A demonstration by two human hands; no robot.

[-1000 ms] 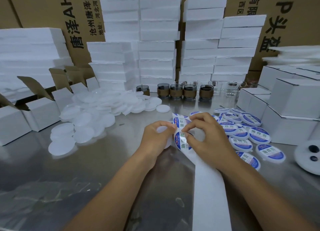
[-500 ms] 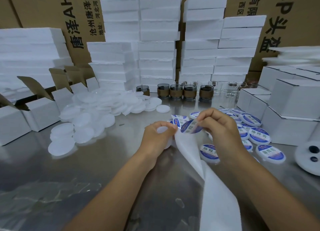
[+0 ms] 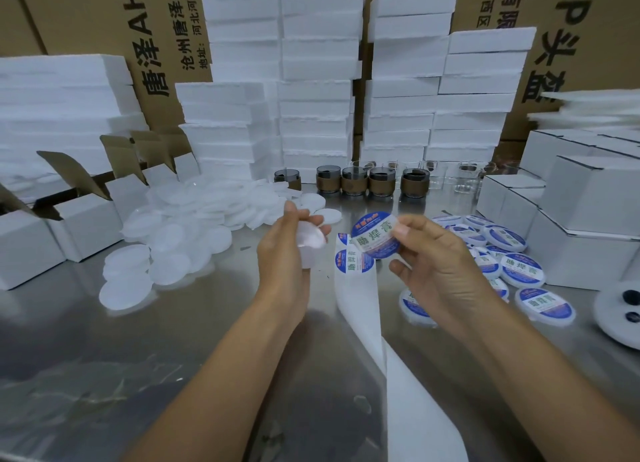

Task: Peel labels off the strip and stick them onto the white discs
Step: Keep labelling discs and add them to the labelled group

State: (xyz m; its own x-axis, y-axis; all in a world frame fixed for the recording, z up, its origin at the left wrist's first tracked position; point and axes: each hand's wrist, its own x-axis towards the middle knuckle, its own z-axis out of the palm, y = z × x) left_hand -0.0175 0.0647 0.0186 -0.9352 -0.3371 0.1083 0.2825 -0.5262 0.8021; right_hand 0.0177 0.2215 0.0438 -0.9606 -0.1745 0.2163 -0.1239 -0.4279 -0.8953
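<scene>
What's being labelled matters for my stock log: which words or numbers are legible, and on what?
"助焊膏": peeled label pinched by the right hand, also labelled discs; smaller print blurred.
"唐泽AH", "沧州唐泽": left cardboard carton, cut off.
"P头盔": right cardboard carton.
None: white disc in the left hand.

Peeled label (image 3: pixel 375 236) – blank disc (image 3: pixel 309 245) (tilted) beside

The table (image 3: pixel 104 357) is smooth, shiny bare metal. The disc (image 3: pixel 309 250) is frosted, translucent white plastic, like the pile (image 3: pixel 187 229). The label (image 3: pixel 375 236) is glossy printed paper; the strip (image 3: pixel 358 309) is smooth white backing paper. The blocks (image 3: pixel 318 63) are white foam with rough edges. The cartons (image 3: pixel 86 18) are matt brown cardboard.
</scene>
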